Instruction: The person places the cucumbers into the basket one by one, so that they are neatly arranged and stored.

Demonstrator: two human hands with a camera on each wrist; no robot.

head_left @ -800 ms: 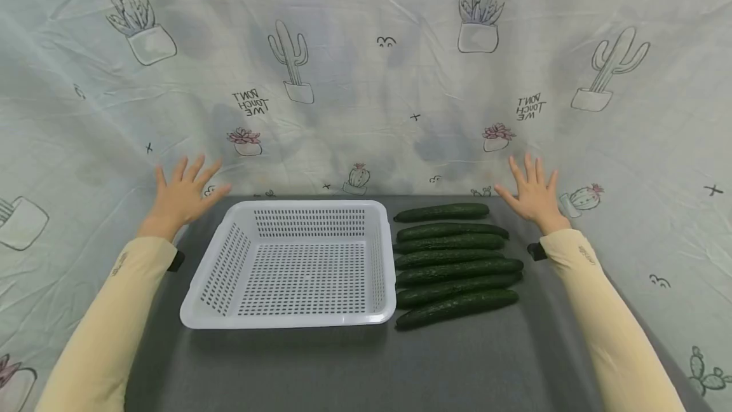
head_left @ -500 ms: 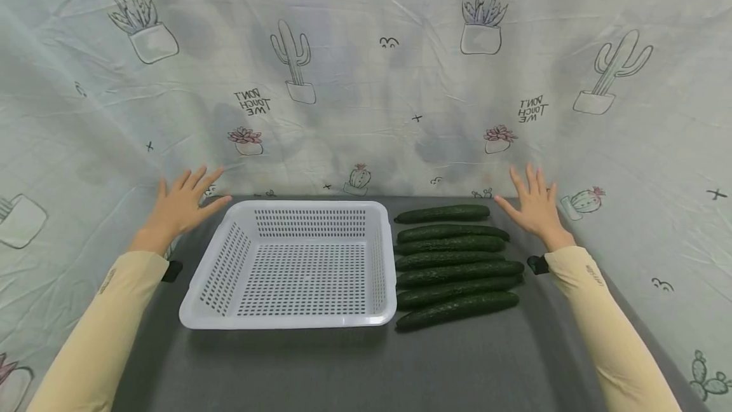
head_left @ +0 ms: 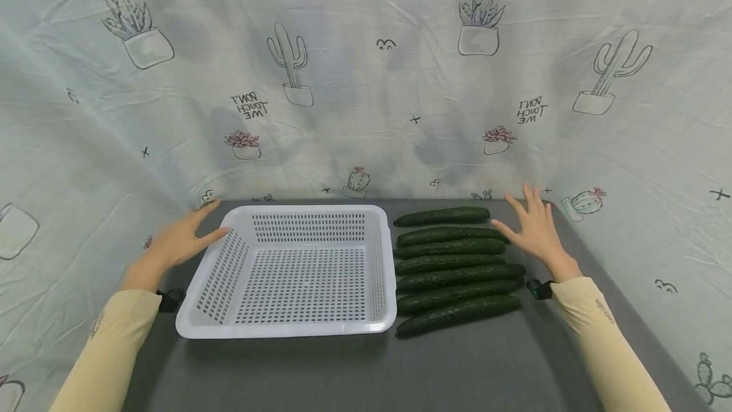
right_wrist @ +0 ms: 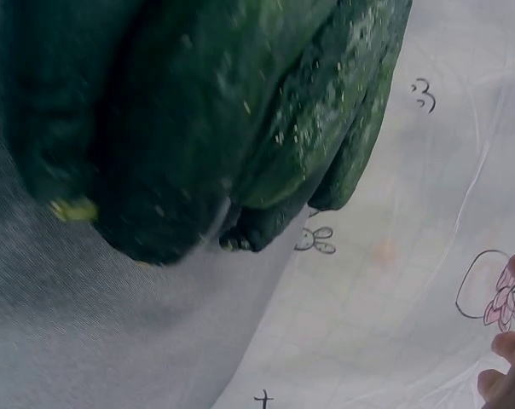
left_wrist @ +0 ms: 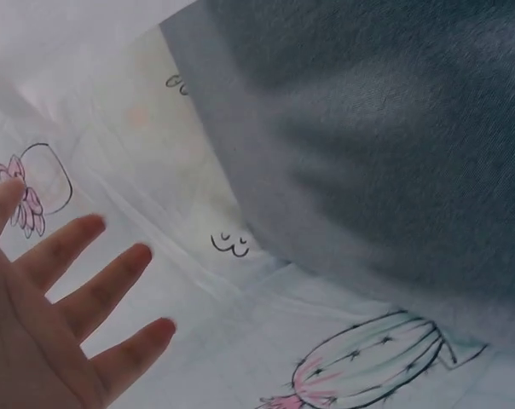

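Observation:
A white plastic basket [head_left: 286, 334] with slotted walls and floor stands on the grey table. To its right lies a row of several dark green cucumbers [head_left: 457, 277], roughly side by side. My left hand [head_left: 174, 245] is by the basket's left side, thumb near the rim; whether it touches cannot be told. In the left wrist view the fingers [left_wrist: 104, 290] are spread and hold nothing. My right hand [head_left: 537, 231] hovers just right of the cucumbers' far ends, fingers spread and holding nothing. Only a few of its fingertips [right_wrist: 512, 345] show in the right wrist view.
The grey table [head_left: 343, 377] ends at a pale curtain [head_left: 366, 81] printed with cacti, which hangs behind and along both sides. Bare tabletop runs in front of the basket and cucumbers. A dark band with a small device sits at each wrist.
Both hands have come down and nearer from in front of the curtain, the left toward the basket's side, the right toward the cucumber ends. Basket and cucumbers stay in place.

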